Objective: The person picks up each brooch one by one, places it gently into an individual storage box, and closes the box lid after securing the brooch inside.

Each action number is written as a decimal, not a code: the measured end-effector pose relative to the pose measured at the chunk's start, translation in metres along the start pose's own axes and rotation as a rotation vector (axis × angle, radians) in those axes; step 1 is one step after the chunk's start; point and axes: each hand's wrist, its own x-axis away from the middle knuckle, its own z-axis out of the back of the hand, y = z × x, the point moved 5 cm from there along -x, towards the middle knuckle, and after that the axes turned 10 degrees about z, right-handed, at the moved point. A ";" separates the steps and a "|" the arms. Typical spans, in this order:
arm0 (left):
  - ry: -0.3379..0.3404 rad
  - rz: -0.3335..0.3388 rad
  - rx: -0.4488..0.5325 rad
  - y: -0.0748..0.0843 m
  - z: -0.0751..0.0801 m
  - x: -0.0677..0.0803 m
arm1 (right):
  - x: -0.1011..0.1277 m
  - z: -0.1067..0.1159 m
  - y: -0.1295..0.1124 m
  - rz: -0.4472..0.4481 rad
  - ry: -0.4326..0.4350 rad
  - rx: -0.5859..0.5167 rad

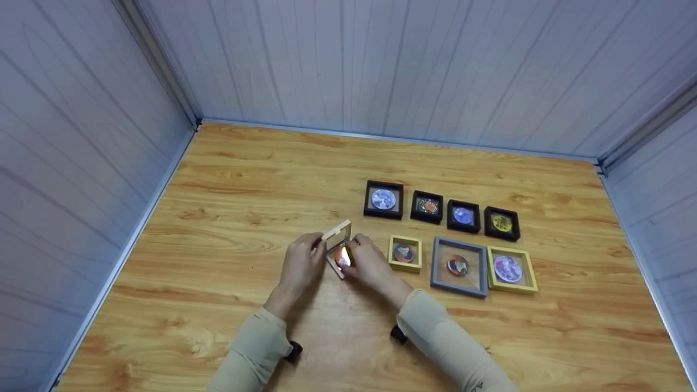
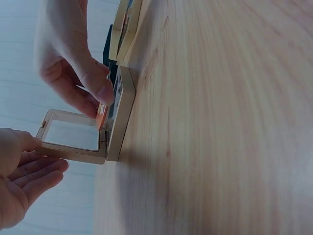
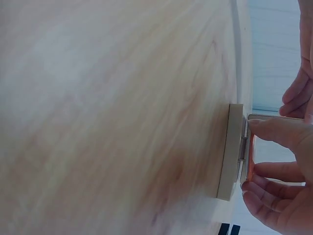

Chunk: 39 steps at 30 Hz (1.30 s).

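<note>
A cream hinged display frame [image 1: 335,267] stands on the table with its lid [image 2: 73,153] raised. My left hand [image 1: 300,258] pinches the outer edge of that lid between thumb and fingers; the fingers lie along its outer side in the left wrist view. Over the base, my right hand [image 1: 370,261] pinches a shiny round orange disc [image 1: 343,256] by its rim. The disc appears tilted on edge close to the hinge [image 3: 242,152], and whether it touches the base film cannot be told. The right fingers partly hide it.
Right of the hands lie a small yellow frame [image 1: 404,268], a larger grey frame [image 1: 434,267] and another yellow frame [image 1: 514,289], each with a round disc. Behind them is a row of several black frames, such as one on the left [image 1: 384,216]. Pale panels [image 1: 348,65] enclose the table.
</note>
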 end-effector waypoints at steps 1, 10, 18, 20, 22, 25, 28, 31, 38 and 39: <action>-0.001 -0.005 -0.002 0.000 0.000 0.000 | -0.001 0.000 0.000 0.002 0.000 0.004; -0.007 -0.018 0.006 0.001 0.001 0.000 | -0.004 -0.004 0.000 -0.007 -0.015 0.012; -0.014 0.010 0.012 0.000 0.000 0.000 | -0.003 -0.006 0.003 -0.005 -0.049 0.047; -0.020 0.015 0.010 -0.001 -0.001 0.000 | -0.001 -0.006 0.003 -0.002 -0.043 0.033; -0.022 0.018 0.008 -0.001 -0.001 0.000 | 0.000 -0.005 0.004 0.006 -0.033 0.021; -0.020 0.016 0.005 -0.001 -0.001 0.000 | 0.004 -0.002 0.006 0.010 -0.020 -0.009; -0.012 0.014 -0.002 0.000 0.000 0.001 | 0.008 0.000 0.008 0.005 -0.013 -0.040; -0.006 0.014 -0.017 0.000 0.000 0.001 | 0.011 0.003 0.009 -0.003 -0.004 -0.069; -0.020 0.013 -0.018 0.001 -0.002 0.002 | 0.016 0.004 0.010 -0.008 0.015 -0.056; -0.024 0.013 -0.015 0.001 -0.002 0.002 | 0.016 0.004 0.011 -0.012 0.016 -0.052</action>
